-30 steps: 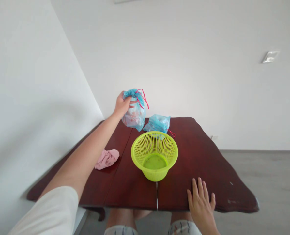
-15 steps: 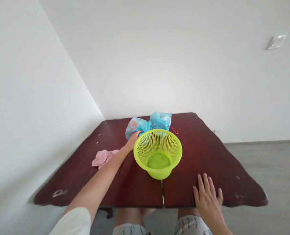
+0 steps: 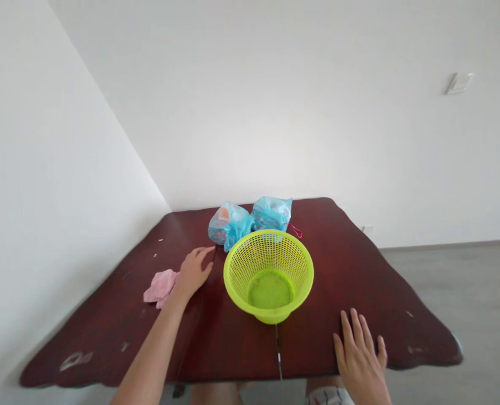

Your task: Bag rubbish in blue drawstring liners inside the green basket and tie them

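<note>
My left hand [image 3: 196,271] is over the table between the pink cloth [image 3: 161,287] and the yellow-green plastic basket [image 3: 269,275]. Its fingers are apart with nothing in them, and its wrist side partly covers the cloth. Just beyond the fingertips sits a blue plastic bag [image 3: 231,224] with something orange-pink showing through. Beside it, behind the basket, lies a second blue plastic bag [image 3: 272,212]; its contents are unclear. The basket stands upright with nothing in it. My right hand [image 3: 361,349] rests flat near the front right edge, fingers spread.
The dark red wooden table [image 3: 334,270] has wavy edges and a seam running front to back. A red cord loop [image 3: 294,230] lies by the second bag. White walls [image 3: 250,112] stand behind and to the left.
My left hand has let go of the left blue bag and drawn back toward me and the pink cloth. My right hand stays flat on the table. The view has shifted slightly.
</note>
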A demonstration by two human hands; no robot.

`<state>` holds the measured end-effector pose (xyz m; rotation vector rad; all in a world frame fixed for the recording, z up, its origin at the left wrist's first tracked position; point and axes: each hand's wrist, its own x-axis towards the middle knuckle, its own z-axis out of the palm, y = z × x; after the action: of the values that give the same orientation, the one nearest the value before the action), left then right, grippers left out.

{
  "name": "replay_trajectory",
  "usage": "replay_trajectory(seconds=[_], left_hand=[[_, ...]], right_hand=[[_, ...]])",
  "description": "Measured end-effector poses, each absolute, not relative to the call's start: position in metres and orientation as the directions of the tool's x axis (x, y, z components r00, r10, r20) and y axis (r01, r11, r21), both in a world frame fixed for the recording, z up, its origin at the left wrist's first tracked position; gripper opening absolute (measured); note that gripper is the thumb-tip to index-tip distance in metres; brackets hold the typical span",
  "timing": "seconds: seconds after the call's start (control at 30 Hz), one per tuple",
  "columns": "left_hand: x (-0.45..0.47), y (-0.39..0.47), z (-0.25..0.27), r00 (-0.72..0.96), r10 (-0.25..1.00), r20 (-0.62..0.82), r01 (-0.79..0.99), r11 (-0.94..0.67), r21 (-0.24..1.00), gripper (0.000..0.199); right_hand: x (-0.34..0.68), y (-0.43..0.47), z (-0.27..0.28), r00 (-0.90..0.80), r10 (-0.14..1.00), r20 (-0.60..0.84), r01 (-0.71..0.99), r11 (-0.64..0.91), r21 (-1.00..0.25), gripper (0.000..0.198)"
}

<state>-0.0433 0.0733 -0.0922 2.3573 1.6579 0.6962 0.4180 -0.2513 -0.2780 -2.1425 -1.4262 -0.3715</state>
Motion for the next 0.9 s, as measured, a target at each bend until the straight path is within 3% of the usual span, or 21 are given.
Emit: replay_trajectory(seconds=[0.07,0.13,0.3,0.5,0.63,0.73,0.8,0.9], left_hand=[[-0.089,0.054,-0.11,0.109,0.95,0.292,0.951,-0.185,0.248,0.063],[-0.125,0.035,-0.137,-0.052,0.967,0.25,0.982,0.004,0.19,0.066],[-0.154,-0.003,-0.191,0.016,0.941,0.338,0.958,-0.111,0.266,0.061],[-0.125,-0.034,-0.185,0.137,0.898,0.419,0.923,-0.269,0.276,0.038],[-0.104,-0.071,-0.183,0.168,0.873,0.458,0.892,-0.332,0.306,0.033],[-0.087,-0.109,-0.189,0.191,0.865,0.464,0.85,-0.382,0.363,0.035],[-0.074,-0.134,-0.194,0.195,0.865,0.462,0.812,-0.406,0.418,0.044],[-0.051,-0.163,-0.198,0.201,0.878,0.434,0.748,-0.424,0.511,0.073]], right_hand=[[0.418,-0.25,-0.279,0.394,0.752,0.528,0.917,-0.281,-0.283,0.076],[0.418,-0.249,-0.28,0.378,0.737,0.56,0.923,-0.256,-0.287,0.078],[0.42,-0.249,-0.281,0.368,0.739,0.564,0.926,-0.241,-0.29,0.079],[0.429,-0.25,-0.28,0.383,0.802,0.458,0.918,-0.275,-0.286,0.075],[0.429,-0.254,-0.271,0.449,0.794,0.409,0.869,-0.282,-0.406,0.071],[0.401,-0.265,-0.253,0.358,0.795,0.49,0.859,-0.075,-0.507,0.051],[0.362,-0.274,-0.237,0.164,0.839,0.519,0.824,0.173,-0.539,0.04],[0.287,-0.277,-0.216,-0.131,0.878,0.46,0.68,0.417,-0.603,0.061]])
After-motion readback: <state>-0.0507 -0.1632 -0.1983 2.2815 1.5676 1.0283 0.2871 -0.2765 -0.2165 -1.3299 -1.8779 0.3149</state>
